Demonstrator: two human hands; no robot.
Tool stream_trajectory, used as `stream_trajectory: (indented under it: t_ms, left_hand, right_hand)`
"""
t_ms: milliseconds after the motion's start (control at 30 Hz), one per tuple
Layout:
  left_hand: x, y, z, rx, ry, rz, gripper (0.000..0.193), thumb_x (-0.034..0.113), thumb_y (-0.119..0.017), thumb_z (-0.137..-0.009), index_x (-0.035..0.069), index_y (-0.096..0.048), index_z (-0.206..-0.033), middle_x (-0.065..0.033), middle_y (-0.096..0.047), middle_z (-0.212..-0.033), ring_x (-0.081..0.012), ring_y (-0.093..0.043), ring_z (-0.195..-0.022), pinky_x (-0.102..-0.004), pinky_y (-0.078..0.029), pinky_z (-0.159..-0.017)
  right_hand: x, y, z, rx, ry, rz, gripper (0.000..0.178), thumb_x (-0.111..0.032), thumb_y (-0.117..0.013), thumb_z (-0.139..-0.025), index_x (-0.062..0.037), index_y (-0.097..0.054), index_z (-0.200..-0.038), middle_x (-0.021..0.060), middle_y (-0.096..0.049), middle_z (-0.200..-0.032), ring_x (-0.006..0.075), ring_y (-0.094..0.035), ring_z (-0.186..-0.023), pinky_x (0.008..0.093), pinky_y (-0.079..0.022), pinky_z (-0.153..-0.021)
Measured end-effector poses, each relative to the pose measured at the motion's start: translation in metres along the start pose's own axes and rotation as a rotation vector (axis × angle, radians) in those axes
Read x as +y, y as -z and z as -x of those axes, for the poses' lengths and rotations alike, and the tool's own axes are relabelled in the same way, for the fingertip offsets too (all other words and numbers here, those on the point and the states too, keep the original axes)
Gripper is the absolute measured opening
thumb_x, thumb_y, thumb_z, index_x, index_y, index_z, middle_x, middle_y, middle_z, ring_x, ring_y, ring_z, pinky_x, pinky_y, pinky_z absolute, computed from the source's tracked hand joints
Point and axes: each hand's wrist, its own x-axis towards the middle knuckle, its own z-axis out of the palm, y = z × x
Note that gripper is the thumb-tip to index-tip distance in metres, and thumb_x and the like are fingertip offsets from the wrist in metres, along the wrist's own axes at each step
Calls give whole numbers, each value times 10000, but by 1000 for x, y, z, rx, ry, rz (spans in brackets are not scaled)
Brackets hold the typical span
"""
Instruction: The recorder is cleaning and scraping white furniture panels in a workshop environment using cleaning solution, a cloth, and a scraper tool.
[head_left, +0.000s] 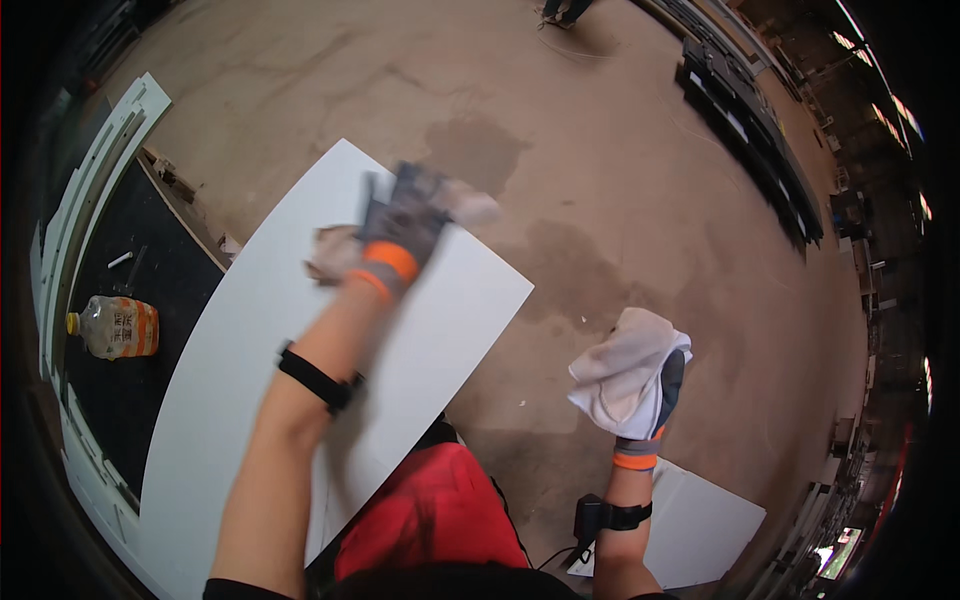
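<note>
My left hand [408, 215], in a grey glove with an orange cuff, is over the far part of a large white panel [250, 350]. It is smeared by motion, and its fingers do not show clearly. A beige-brown rag [335, 255] sticks out on both sides of it, bunched under the palm against the panel. My right hand [670, 395], gloved the same way, is raised off to the right of the panel, above the floor. It is closed on a crumpled white cloth [625, 370], which hides most of its fingers.
Left of the panel, a clear plastic bottle [120, 327] with an orange label and yellow cap lies on a dark surface [130, 385]. White strips [95, 190] run along the far left. Another white panel [705, 525] is at lower right. Dark stacked lengths [750, 140] lie across the floor.
</note>
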Motion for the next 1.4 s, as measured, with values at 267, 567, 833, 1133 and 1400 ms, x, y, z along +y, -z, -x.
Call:
stream_trajectory:
  t_ms: [267,567,833,1133,1400]
  left_hand:
    - [-173,44,74,-129,772,162,533,469,-339,-994,144,-489,-1389,-187,-574,-1306,-388,-542,-1198,-435,-413,-1010]
    - [-190,63,138,-27,496,-73,416,291,-391,-1018,67,-550,-1330,-132,-628,-1243,-272,-589,-1105,-422,-287,-1120]
    - [-188,64,141,-47,522,-101,404,290,-382,-1024,86,-559,-1324,-119,-647,-1217,-253,-605,-1103,-443,-265,-1139]
    - [-168,52,122,-9,482,-55,412,295,-348,-1034,104,-545,-1341,-131,-645,-1216,-277,-588,-1139,-441,-273,-1133]
    - [-193,71,144,-16,498,-116,397,268,-374,-1028,90,-540,-1341,-128,-626,-1256,-266,-571,-1164,-438,-308,-1109]
  right_hand:
    - [57,-81,-31,-172,-40,557,648,-444,-600,-899,-76,-441,-1407,129,-456,-1417,246,-500,-1235,510,-406,-1039]
    - [113,-118,-75,-287,362,1728,765,-335,-655,-754,-9,-424,-1406,199,-386,-1470,374,-318,-1394,500,-203,-1162]
    - [96,-111,-51,-432,302,1738,695,-314,-636,-785,-21,-443,-1384,183,-396,-1473,364,-291,-1414,504,-175,-1176]
    - [195,-227,-176,-508,433,1661,711,-409,-615,-834,-12,-417,-1389,207,-404,-1453,354,-303,-1401,460,-149,-1189]
    - [87,-87,-81,-501,346,1730,614,-327,-691,-762,-53,-514,-1283,192,-492,-1356,353,-422,-1315,497,-265,-1135]
